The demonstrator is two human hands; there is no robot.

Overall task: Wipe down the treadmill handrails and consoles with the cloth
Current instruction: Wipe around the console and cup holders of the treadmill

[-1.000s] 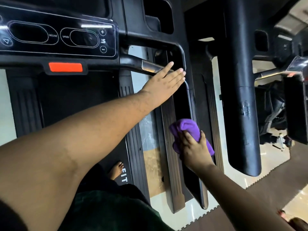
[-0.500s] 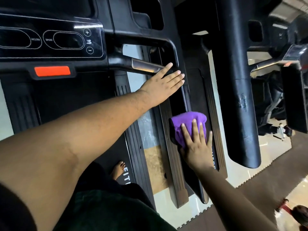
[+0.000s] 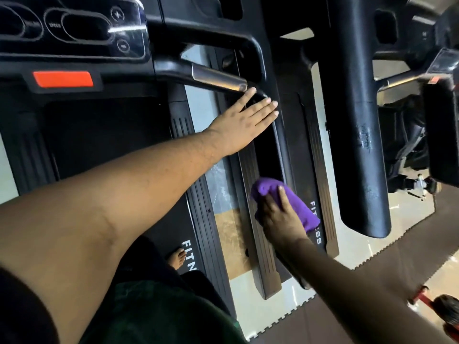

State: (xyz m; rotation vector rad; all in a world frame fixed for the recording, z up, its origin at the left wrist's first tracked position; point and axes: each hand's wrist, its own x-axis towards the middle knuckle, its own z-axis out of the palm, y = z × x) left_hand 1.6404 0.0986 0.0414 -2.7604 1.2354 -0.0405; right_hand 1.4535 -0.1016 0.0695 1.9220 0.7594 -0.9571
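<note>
Two hands are in my view, both on the right handrail [image 3: 279, 142] of the treadmill. My left hand [image 3: 244, 120] lies flat on the upper part of the rail, just below the silver grip bar [image 3: 218, 79], with the fingers straight and close together; it holds nothing. My right hand [image 3: 279, 217] is lower on the same rail and presses the purple cloth [image 3: 295, 203] against it. The fingers lie over the cloth and bunch it, and the cloth sticks out above and to the right of the hand. At the upper left I see the console [image 3: 74, 28] with its orange key [image 3: 63, 78] under it. One bare foot [image 3: 177, 259] stands on the belt.
</note>
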